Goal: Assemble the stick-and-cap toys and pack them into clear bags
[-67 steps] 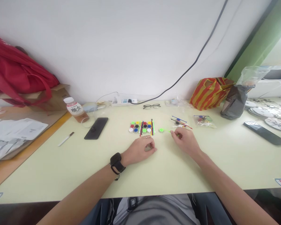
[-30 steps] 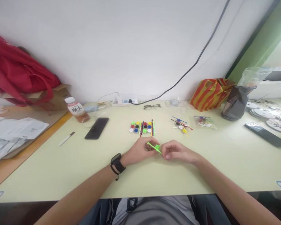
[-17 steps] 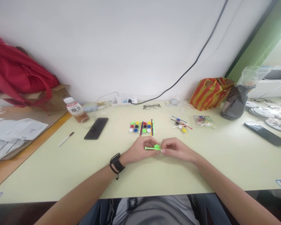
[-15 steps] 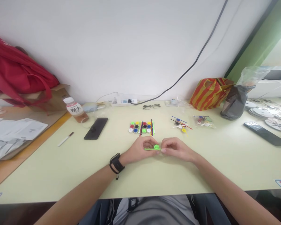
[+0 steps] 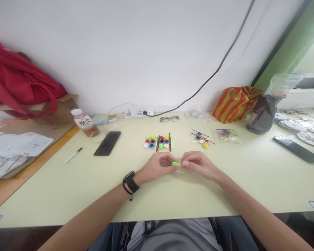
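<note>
My left hand (image 5: 157,167) and my right hand (image 5: 197,165) meet at the middle of the pale yellow table (image 5: 172,195). Both pinch a small bright green plastic piece (image 5: 176,163) between their fingertips; only its round part shows, its stick is hidden by my fingers. A black watch sits on my left wrist (image 5: 129,181). Just beyond my hands lies a neat row of coloured discs and sticks (image 5: 159,142). To the right of it is a loose pile of similar coloured pieces (image 5: 202,137).
A black phone (image 5: 107,143), a drink bottle (image 5: 85,122) and a white pen (image 5: 73,155) lie at the left. Glasses (image 5: 169,119) and a power strip (image 5: 138,113) sit by the wall. A striped bag (image 5: 235,103) and a small clear packet of pieces (image 5: 227,135) are at the right.
My right hand picked the green piece from the table and brought it to my left hand. The stick, seen lying across my fingers half a second ago, is now hidden between them.
</note>
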